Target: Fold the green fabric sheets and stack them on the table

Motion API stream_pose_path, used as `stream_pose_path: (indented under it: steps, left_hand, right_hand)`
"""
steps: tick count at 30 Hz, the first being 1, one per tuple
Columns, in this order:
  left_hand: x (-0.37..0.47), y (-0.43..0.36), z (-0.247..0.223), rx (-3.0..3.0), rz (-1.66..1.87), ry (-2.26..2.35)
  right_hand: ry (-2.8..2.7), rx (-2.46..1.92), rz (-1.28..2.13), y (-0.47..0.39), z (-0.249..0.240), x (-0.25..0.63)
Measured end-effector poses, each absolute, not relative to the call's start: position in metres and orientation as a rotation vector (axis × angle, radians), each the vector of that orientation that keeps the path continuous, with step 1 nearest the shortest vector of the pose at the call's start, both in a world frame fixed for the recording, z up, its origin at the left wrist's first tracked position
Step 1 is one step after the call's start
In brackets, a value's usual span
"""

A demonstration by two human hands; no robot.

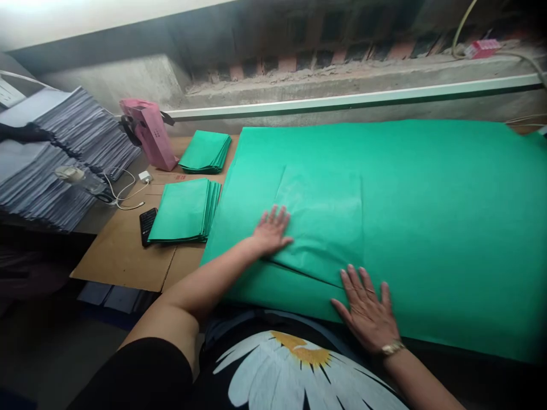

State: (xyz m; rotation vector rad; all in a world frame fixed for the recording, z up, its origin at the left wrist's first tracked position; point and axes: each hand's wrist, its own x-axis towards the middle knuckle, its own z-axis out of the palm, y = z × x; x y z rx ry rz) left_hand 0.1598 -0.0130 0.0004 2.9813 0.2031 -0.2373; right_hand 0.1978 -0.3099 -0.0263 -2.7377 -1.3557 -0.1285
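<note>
A folded green sheet [322, 210] lies on a wide stack of large green sheets [444, 228]. My left hand [271, 232] rests on the folded sheet's left side, fingers spread and palm down. At its near right corner, my right hand [367, 310] lies flat with fingers apart, partly on the large sheet below. Neither hand grips anything. Creases run across the folded sheet near its front edge. To the left sit two piles of folded green sheets, a nearer pile [182, 210] and a farther pile [205, 151].
Brown cardboard [123, 253] covers the table at left, with a dark phone [147, 225] partly under the nearer pile. Behind are a pink bag [149, 134] and a white charger [145, 177] with cable. Tall paper stacks [94, 131] stand far left, beside a clear bottle [85, 179].
</note>
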Motion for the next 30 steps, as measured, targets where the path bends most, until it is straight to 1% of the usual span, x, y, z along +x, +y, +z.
stream_pose_path:
  steps: [2, 3, 4, 7, 10, 15, 19, 22, 25, 26, 28, 30]
  left_hand:
    - [0.133, -0.034, 0.000, 2.946, -0.223, -0.189]
    - [0.118, -0.040, 0.000, 2.927, -0.208, -0.280]
    - [0.102, -0.040, 0.000, 2.926, -0.199, -0.282]
    - [0.069, -0.018, 0.001, 2.981, -0.212, -0.093]
    - [0.061, 0.013, 0.005, 3.002, -0.231, -0.100]
    - [0.071, 0.039, 0.010, 2.919, -0.120, -0.447]
    - [0.089, 0.055, 0.003, 2.868, -0.005, -0.607]
    - [0.127, 0.064, -0.003, 2.870, 0.051, -0.549]
    - [0.174, 0.073, -0.007, 2.853, 0.083, -0.452]
    - [0.187, 0.077, -0.008, 2.844, 0.078, -0.425]
    - [0.199, 0.084, -0.012, 2.826, 0.067, -0.374]
    - [0.192, 0.085, -0.018, 2.809, 0.089, -0.329]
  right_hand:
    - [-1.265, -2.820, -0.104, -0.338, -0.024, 0.201]
    - [-1.263, -2.840, -0.081, -0.345, -0.023, 0.201]
    - [-1.275, -2.850, -0.060, -0.347, -0.022, 0.203]
    - [-1.265, -2.876, -0.070, -0.332, -0.024, 0.228]
    - [-1.097, -2.963, -0.080, -0.291, -0.029, 0.294]
    - [-0.793, -3.000, 0.094, -0.200, -0.022, 0.437]
    - [-0.657, -2.951, 0.119, -0.152, -0.010, 0.505]
    - [-0.626, -2.932, 0.053, -0.140, -0.009, 0.516]
    - [-0.713, -2.860, -0.080, -0.156, -0.020, 0.502]
    - [-0.809, -2.808, -0.127, -0.170, -0.028, 0.493]
    - [-1.172, -2.598, -0.206, -0.208, -0.049, 0.473]
    - [-1.436, -2.377, -0.264, -0.256, -0.072, 0.451]
